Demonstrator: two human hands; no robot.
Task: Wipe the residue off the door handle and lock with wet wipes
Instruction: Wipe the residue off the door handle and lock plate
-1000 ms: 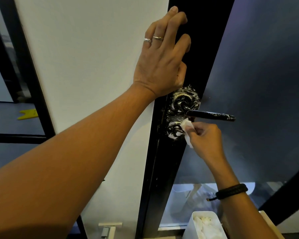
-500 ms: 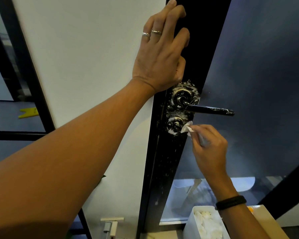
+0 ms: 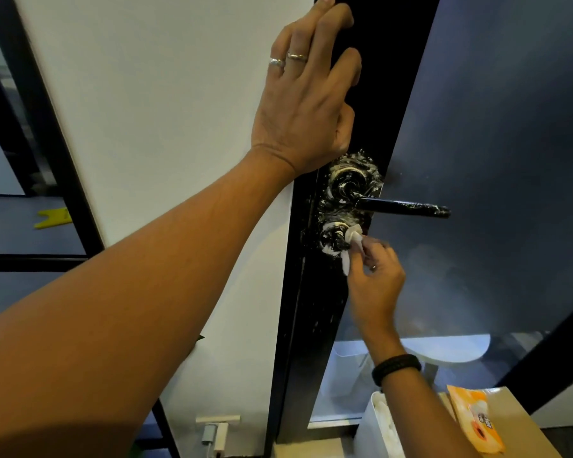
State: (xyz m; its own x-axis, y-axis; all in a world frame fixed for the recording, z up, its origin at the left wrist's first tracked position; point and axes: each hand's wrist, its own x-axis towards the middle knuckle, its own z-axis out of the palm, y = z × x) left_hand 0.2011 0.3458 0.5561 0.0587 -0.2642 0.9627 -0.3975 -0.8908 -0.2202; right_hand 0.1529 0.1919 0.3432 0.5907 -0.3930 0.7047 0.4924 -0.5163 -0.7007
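A black lever door handle [image 3: 404, 207] sticks out to the right from a round base [image 3: 351, 181] smeared with white residue. Just below it sits the round lock [image 3: 333, 236], also caked in white. My right hand [image 3: 374, 279] pinches a white wet wipe [image 3: 353, 241] and presses it against the lock's right side. My left hand [image 3: 306, 104] rests flat on the black door edge above the handle, fingers spread, two rings on it, holding nothing.
The black door frame [image 3: 298, 325] runs down the middle, with a white wall [image 3: 162, 94] to its left and dark glass [image 3: 493, 143] to its right. Below stand a white bin with used wipes [image 3: 382, 421] and an orange wipe packet [image 3: 477, 421] on a cardboard box.
My right hand slid a little right and down off the lock, then came back and pressed the wipe on the lock again. The view shifted down; my left hand stayed on the door.
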